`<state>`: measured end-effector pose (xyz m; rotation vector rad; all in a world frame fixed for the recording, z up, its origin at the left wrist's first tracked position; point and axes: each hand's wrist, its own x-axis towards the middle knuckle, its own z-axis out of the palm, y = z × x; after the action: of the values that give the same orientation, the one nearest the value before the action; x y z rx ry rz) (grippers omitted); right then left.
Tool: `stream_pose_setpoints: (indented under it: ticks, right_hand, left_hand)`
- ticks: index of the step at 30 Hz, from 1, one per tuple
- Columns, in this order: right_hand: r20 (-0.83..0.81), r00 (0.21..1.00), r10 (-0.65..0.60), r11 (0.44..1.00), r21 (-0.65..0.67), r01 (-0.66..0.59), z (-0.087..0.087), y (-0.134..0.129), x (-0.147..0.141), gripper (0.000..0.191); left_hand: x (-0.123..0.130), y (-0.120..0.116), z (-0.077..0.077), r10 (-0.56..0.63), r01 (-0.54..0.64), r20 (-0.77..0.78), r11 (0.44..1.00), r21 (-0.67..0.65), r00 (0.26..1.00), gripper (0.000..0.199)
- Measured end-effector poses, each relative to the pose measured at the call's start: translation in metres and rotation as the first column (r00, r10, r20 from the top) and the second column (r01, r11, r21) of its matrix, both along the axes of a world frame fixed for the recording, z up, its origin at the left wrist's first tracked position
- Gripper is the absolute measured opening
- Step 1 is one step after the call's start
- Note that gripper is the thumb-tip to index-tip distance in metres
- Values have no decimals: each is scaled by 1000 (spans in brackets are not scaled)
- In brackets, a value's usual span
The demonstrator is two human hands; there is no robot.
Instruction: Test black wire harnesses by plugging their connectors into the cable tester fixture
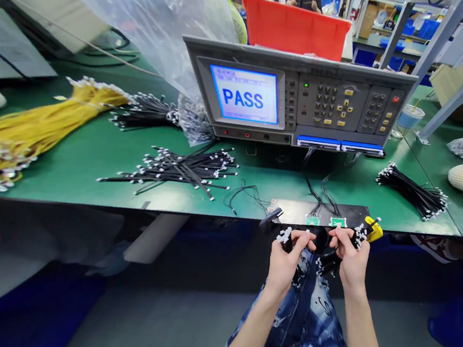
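A red bin (293,29) stands behind the tester (293,99), its contents hidden. A cup (410,118) with a straw stands far right; a clear bag (150,11) spreads far left. At the near edge, by two boards (312,220), the left hand (289,254) and right hand (351,258) each close around black cables (285,238). Yellow wires (52,123) lie left.

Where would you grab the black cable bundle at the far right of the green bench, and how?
Probably mid-length on the black cable bundle, coming from above with fingers and thumb closing across its long sides. It lies flat at a slant, its cables gathered side by side there, while the white connectors spread out at both ends.
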<state>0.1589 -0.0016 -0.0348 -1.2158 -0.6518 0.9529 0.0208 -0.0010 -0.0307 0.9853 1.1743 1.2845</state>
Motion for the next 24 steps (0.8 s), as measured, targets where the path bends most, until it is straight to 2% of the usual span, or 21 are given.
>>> stream_pose_setpoints:
  ticks: [7,12,18,24]
  right_hand:
    - [28,998,48,999,-7,-48,0,1,2,31]
    - [46,999,30,1000,2,-30,-1,2,2,32]
    - [83,988,132,991,-22,-131,-5,1,15,40]
    - [60,997,57,998,-26,-55,-8,-12,25,48]
  left_hand:
    - [2,-1,2,-17,17,23,1000,-6,1000,39]
    - [4,1,1,-5,5,3,1000,-30,1000,38]
    - [11,7,5,12,-10,25,999,-53,1000,32]
    - [14,11,4,24,-22,30,997,-70,999,27]
